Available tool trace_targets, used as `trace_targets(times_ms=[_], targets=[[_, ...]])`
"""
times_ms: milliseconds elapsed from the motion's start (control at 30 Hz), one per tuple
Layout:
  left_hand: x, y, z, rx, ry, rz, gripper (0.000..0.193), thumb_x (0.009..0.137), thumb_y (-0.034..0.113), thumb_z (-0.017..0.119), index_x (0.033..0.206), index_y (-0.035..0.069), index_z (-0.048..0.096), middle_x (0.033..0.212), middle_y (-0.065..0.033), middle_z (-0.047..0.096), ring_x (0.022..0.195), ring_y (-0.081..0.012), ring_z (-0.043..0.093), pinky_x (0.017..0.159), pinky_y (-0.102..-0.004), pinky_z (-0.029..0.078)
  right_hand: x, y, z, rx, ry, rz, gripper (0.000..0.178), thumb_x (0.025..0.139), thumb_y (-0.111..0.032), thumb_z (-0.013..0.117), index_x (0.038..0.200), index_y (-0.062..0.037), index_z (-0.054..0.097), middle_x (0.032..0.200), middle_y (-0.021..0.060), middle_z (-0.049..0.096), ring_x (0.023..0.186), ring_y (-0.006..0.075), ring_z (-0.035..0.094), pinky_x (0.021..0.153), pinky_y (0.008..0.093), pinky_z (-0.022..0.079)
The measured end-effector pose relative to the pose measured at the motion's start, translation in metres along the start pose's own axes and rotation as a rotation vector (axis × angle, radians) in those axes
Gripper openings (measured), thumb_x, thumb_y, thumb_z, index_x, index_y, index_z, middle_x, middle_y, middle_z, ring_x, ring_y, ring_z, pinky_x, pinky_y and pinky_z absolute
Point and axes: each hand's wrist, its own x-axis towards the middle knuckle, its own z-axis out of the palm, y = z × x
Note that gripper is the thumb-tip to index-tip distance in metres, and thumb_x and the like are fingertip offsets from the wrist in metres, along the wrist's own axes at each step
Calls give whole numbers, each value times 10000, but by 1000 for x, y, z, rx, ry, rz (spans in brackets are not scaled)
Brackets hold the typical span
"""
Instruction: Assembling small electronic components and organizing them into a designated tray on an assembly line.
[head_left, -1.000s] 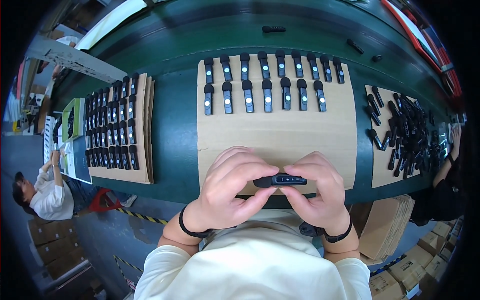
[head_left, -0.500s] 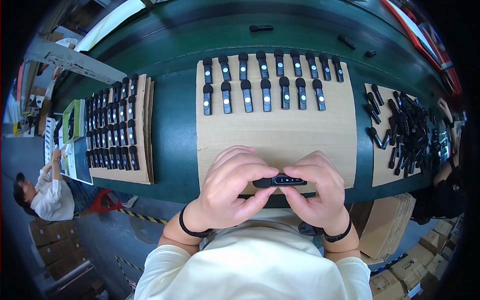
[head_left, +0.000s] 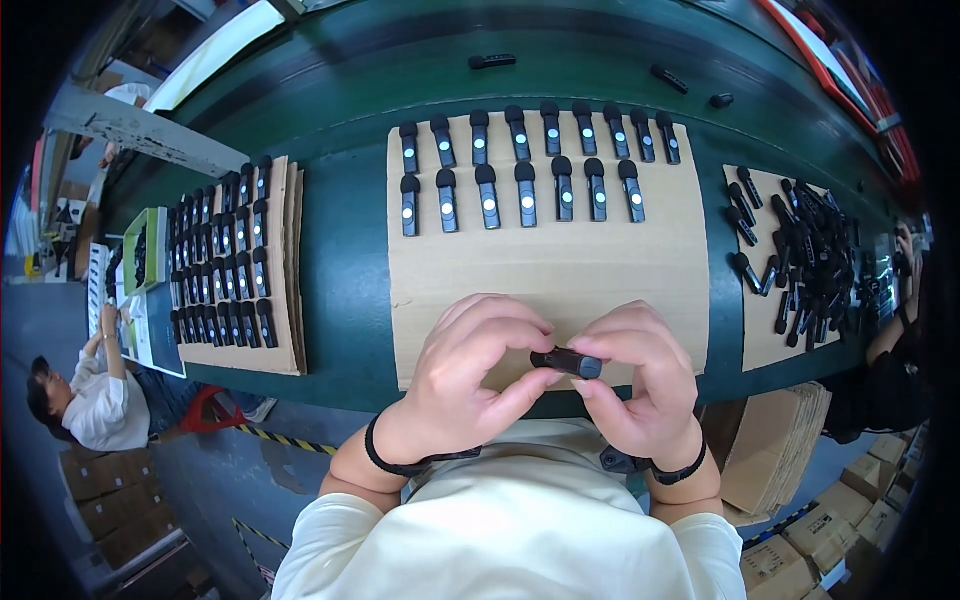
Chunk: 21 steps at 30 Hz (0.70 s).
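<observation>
Above the front edge of the middle cardboard sheet (head_left: 480, 270), both hands hold one small black clip-on microphone (head_left: 566, 362). My left hand (head_left: 455, 370) pinches its left end, thumb below and fingertips curled over. My right hand (head_left: 648, 385) has thumb and forefinger at its other end, which is now turned partly toward me. The left fingertips partly cover the microphone's foam-capped end. Beyond my hands, two rows of similar microphones (head_left: 525, 193) lie on the sheet, foam caps pointing away and pale round spots facing up.
At left, a cardboard stack (head_left: 290, 310) bears several rows of microphones, near a green tray (head_left: 160, 250). At right lies a heap of microphones (head_left: 815, 250) on cardboard. Loose pieces (head_left: 492, 61) rest on the far green surface. People sit at both sides.
The held microphone has been rolled and turned, so its row of small marks no longer faces up and its right end points more toward me. Loose pieces at the far side have shifted left.
</observation>
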Motion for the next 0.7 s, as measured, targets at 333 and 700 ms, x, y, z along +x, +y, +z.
trace_targets(times_ms=[333, 700], targets=[[-6, -3, -28, 170, 40, -84, 186, 751, 11, 732, 904, -13, 630, 989, -158, 656, 920, -278, 630, 836, -355, 495, 15, 10, -55, -287, -158, 134, 281, 769, 71, 645, 1042, 14, 607, 999, 145, 656, 857, 265, 643, 695, 301, 533], [-15, -26, -82, 400, 235, -144, 116, 792, -22, 690, 888, -22, 625, 956, -152, 654, 885, -261, 634, 812, -335, 494, 29, 84, -115, -780, -320, -23, 242, 771, 21, 695, 993, -18, 605, 1105, 136, 633, 946, 319, 640, 787, 355, 539]])
